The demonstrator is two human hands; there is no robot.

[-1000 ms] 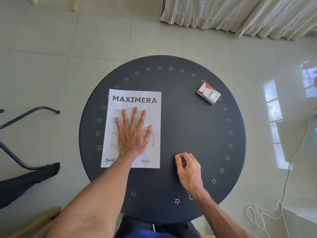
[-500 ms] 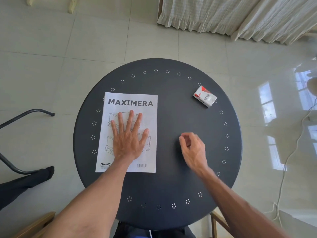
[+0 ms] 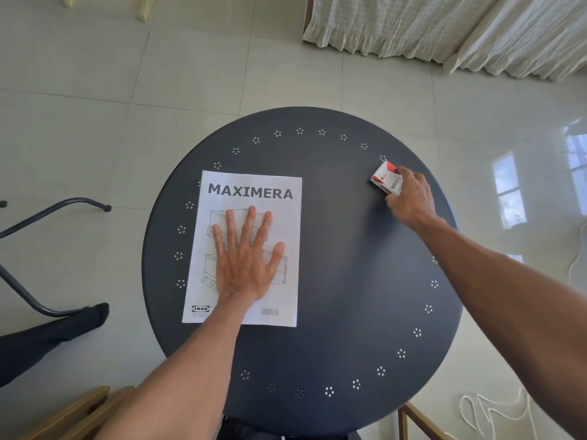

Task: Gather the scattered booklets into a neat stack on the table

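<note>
A white booklet [image 3: 254, 192] titled MAXIMERA lies flat on the left half of the round dark table [image 3: 349, 281]. My left hand [image 3: 246, 258] rests palm down on its middle with the fingers spread. At the table's far right a small red and white booklet [image 3: 386, 177] is tilted up off the surface. My right hand [image 3: 411, 198] has its fingers closed on the near right edge of it. Whether other booklets lie under the MAXIMERA one is hidden.
A black metal chair frame [image 3: 47, 217] stands on the tiled floor to the left, with a dark-clothed leg [image 3: 47, 335] beside it. Curtains [image 3: 444, 27] hang at the back right. A white cord [image 3: 495, 411] lies on the floor at the lower right, and wooden furniture edges [image 3: 73, 411] show at the bottom.
My right hand has travelled from the table's near middle to the far right and taken hold of the small red and white booklet, tipping it up. My left hand stays flat on the MAXIMERA booklet.
</note>
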